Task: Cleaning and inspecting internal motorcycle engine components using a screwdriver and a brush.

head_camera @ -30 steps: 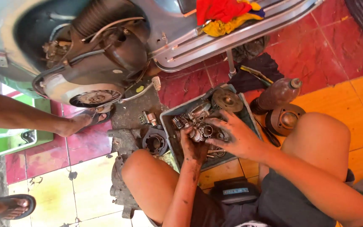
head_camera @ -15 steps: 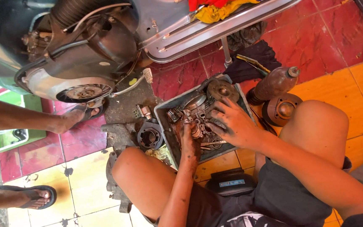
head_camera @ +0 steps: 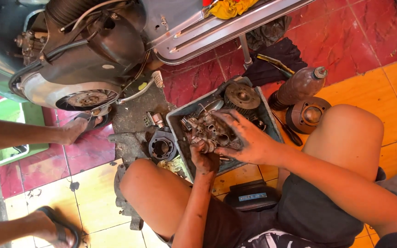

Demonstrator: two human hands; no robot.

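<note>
My left hand (head_camera: 203, 157) and my right hand (head_camera: 246, 138), both smeared with grease, meet over a grey plastic tray (head_camera: 175, 120) full of oily metal engine parts. Together they grip a small silvery carburettor-like part (head_camera: 207, 132) in the tray's middle. My left fingers close on its near side, and my right fingers spread over its top and right side. A round toothed disc (head_camera: 241, 96) lies at the tray's far end. My bare knees flank the tray.
A scooter's engine and bodywork (head_camera: 88, 59) fill the upper left. A dark cylinder piece (head_camera: 161, 148) sits left of the tray, a brown bottle (head_camera: 299, 85) and a round cylinder head (head_camera: 309, 115) to its right. Another person's bare foot (head_camera: 72, 131) and sandalled foot (head_camera: 53, 227) are at the left.
Both hands have stayed in the tray, working on the metal part; my right hand has spread further over it. The other person's feet have shifted slightly.
</note>
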